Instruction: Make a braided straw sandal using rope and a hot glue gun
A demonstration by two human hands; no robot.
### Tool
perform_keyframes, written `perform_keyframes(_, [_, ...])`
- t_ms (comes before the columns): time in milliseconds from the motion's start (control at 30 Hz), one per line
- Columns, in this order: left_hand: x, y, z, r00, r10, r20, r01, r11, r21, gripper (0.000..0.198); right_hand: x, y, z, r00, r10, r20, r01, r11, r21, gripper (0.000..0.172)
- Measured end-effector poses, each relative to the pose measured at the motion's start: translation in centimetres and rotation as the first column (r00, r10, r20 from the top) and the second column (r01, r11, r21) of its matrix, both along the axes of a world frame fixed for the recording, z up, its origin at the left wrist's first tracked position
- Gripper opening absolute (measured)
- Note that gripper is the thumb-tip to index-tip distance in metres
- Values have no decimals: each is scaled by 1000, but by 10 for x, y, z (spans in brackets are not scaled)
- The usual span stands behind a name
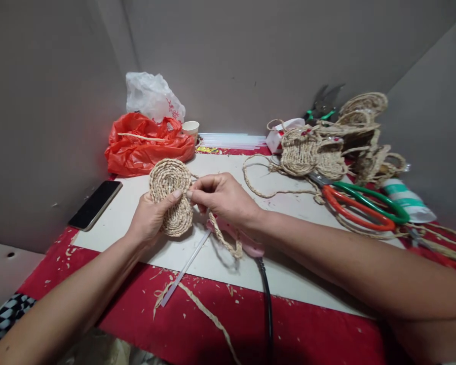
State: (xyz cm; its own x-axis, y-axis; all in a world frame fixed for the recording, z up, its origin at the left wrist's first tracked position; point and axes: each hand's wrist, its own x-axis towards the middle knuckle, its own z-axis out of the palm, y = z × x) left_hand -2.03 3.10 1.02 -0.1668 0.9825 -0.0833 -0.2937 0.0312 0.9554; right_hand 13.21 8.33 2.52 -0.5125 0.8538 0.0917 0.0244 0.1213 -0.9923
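At the near edge, a loose braided cord (209, 313) trails across the red tabletop (137, 309), which is littered with scraps. Beyond it, a clear glue stick (188, 266) sticks out of a pink glue gun (253, 247); this and its black cable (266, 304) lie beneath the right wrist, possibly in the way.

Just beyond, the left hand (146, 215) clamps a woven piece (179, 222), two joined oval coils, above a white board (110, 235). The right hand's (224, 197) fingers are pinched together at its right edge; what strand they grip is hidden. The coils look mostly formed; a dangling length of braid (222, 241) seems left to fix.

A phone (96, 204) lies left, scissors (329, 194) right. Farther off are a red bag (148, 154) on the left and similar woven pieces (298, 154) heaped on the right.
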Motion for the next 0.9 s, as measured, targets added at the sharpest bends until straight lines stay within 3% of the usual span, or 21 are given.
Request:
perform_keyframes(267, [-8, 2, 3, 999, 21, 32, -21, 1000, 0, 33, -11, 12, -10, 998, 33, -53, -38, 996, -84, 24])
perform_keyframes(433, [-21, 7, -1, 993, 23, 117, -30, 998, 59, 32, -16, 12, -10, 998, 53, -31, -54, 999, -9, 36])
perform_keyframes(633, [-35, 16, -12, 972, 92, 216, -112, 990, 86, 21, -14, -5, 11, 995, 21, -93, -20, 1000, 15, 33])
perform_keyframes(767, [-38, 21, -18, 963, 32, 267, -50, 997, 60, 20, 6, -19, 32, 987, -29, -160, 40, 997, 65, 26])
perform_keyframes(900, [-34, 21, -21, 947, -50, 318, 37, 998, 47, 23, 31, -34, 39, 966, -96, -242, 131, 982, 136, 38])
